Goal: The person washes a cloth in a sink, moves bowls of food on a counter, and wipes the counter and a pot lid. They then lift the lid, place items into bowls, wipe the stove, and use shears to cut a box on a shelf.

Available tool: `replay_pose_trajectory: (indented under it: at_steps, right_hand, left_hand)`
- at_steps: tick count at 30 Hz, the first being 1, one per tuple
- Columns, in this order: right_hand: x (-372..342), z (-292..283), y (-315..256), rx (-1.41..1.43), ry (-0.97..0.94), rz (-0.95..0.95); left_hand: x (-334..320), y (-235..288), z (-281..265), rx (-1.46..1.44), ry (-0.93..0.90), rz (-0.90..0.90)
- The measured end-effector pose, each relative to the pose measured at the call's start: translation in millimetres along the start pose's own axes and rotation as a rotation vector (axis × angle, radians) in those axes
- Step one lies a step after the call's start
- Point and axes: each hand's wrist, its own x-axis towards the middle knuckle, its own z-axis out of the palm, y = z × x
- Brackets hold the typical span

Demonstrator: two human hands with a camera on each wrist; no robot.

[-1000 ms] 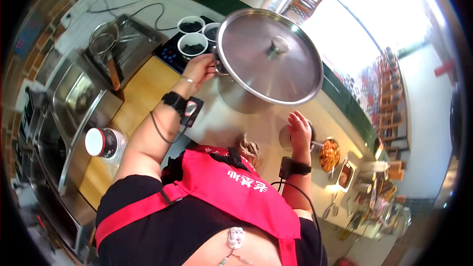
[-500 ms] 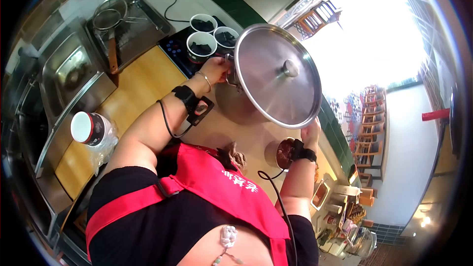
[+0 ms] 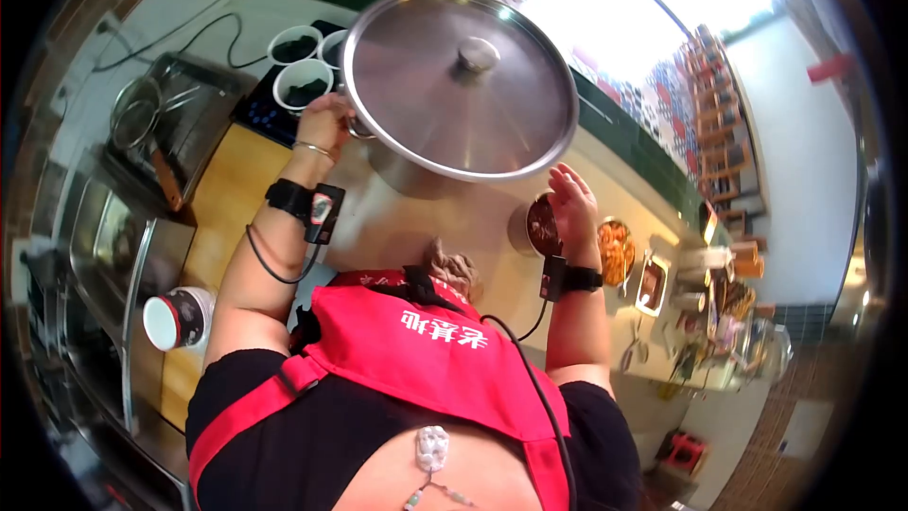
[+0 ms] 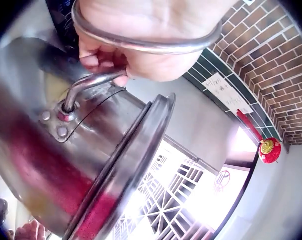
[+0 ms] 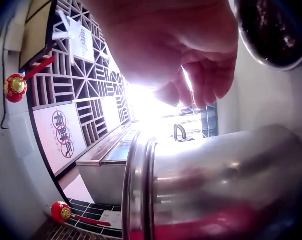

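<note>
A large stainless steel pot (image 4: 43, 150) stands in front of the person, covered by a flat metal lid (image 3: 445, 85) with a round knob (image 3: 479, 54). My left hand (image 3: 324, 125) grips the bent metal side handle (image 4: 93, 81) of the pot, fingers curled round it. At the pot's other side my right hand (image 3: 572, 203) is raised just below the lid's rim, holding nothing, its fingers relaxed. The right wrist view shows the opposite handle (image 5: 180, 131) beyond that hand's fingertips. A smaller metal pot (image 3: 537, 227) with dark red contents sits beside the right hand.
White cups (image 3: 303, 83) with dark contents stand on a black cooktop (image 3: 255, 115) at left. Nearby are a strainer (image 3: 137, 118) and a stack of paper cups (image 3: 177, 319). A crumpled brown cloth (image 3: 456, 270) lies close to the apron. Orange food (image 3: 617, 251) is at right.
The right hand came to the pot's right edge half a second ago and is now back off it. The head view has swung, shifting the pot leftward. The left hand keeps its grip.
</note>
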Motion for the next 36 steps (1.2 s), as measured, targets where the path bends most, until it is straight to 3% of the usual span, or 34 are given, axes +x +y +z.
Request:
replay_pose_trajectory:
  at_steps: [4, 6, 8, 12, 15, 16, 18, 22, 23, 24, 28, 31, 36]
  right_hand:
    - [-34.9, -9.8, 23.9, -0.016, -0.014, 0.05]
    - [-48.5, -15.0, 43.8, -0.126, -0.082, 0.076]
    - [-62.2, -14.2, 61.6, -0.257, -0.129, 0.118]
    - [-83.4, -12.4, 100.4, -0.442, -0.235, 0.208]
    - [-93.4, -9.5, 130.0, -0.671, -0.341, 0.094]
    - [-95.0, -9.7, 140.0, -0.857, -0.378, -0.039]
    - [-100.5, -2.3, 147.1, -0.984, -0.477, -0.135]
    - [-110.3, 10.8, 155.9, -1.191, -0.499, -0.308]
    - [-111.4, 14.1, 155.4, -1.299, -0.498, -0.404]
    - [-111.8, 17.1, 156.9, -1.407, -0.496, -0.503]
    - [-103.3, 20.1, 189.2, -1.479, -0.401, -0.517]
    - [-90.6, 34.0, 186.3, -1.292, -0.333, -0.429]
    - [-76.0, 81.9, 176.8, -1.099, -0.354, -0.312]
  left_hand:
    - [-9.9, 17.7, 20.7, 0.08, 0.075, -0.064]
    - [-0.8, 16.7, 12.0, 0.084, 0.035, -0.083]
    - [25.7, 8.3, -27.4, 0.128, -0.147, -0.122]
    - [17.1, 20.9, -4.5, 0.144, -0.024, -0.119]
    - [21.6, 23.7, -1.5, 0.188, -0.012, -0.103]
    - [23.5, 24.8, -3.0, 0.181, -0.014, -0.12]
    - [18.9, 30.0, -5.2, 0.201, -0.094, -0.128]
    - [4.8, 42.7, -13.3, 0.192, -0.185, -0.179]
    - [-5.3, 43.7, -14.4, 0.295, -0.021, -0.153]
    - [-14.0, 45.5, -21.8, 0.3, -0.012, -0.158]
    - [-50.0, 39.2, -61.7, 0.378, 0.057, -0.245]
    - [-83.5, 29.4, -100.4, 0.36, 0.043, -0.289]
    - [-125.5, 12.3, -164.6, 0.369, 0.223, -0.46]
